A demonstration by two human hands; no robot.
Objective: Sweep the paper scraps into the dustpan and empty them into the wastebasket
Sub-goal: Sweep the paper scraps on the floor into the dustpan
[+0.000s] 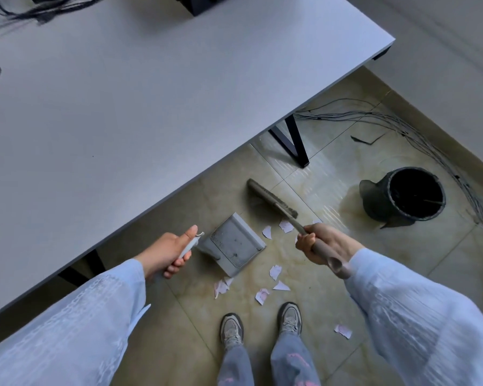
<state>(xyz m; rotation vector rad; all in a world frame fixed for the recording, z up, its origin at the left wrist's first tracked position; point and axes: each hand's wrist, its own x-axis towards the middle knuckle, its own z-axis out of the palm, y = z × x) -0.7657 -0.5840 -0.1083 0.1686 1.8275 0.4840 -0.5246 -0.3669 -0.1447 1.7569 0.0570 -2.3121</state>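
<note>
My left hand (168, 250) grips the white handle of a grey dustpan (234, 243), which rests on the tiled floor with nothing visible in it. My right hand (318, 243) is closed around the handle of a grey broom (272, 200); its brush head sits on the floor just beyond the pan. Several white and pink paper scraps (275, 271) lie scattered on the floor around the pan and in front of my shoes, one scrap (343, 330) farther right. A black wastebasket (402, 196) with a dark liner stands to the right.
A large white table (123, 107) fills the left and top, its black leg (297, 140) reaching the floor behind the broom. A bundle of grey cables (418, 135) runs along the floor by the wall. My two shoes (260, 324) stand near the bottom.
</note>
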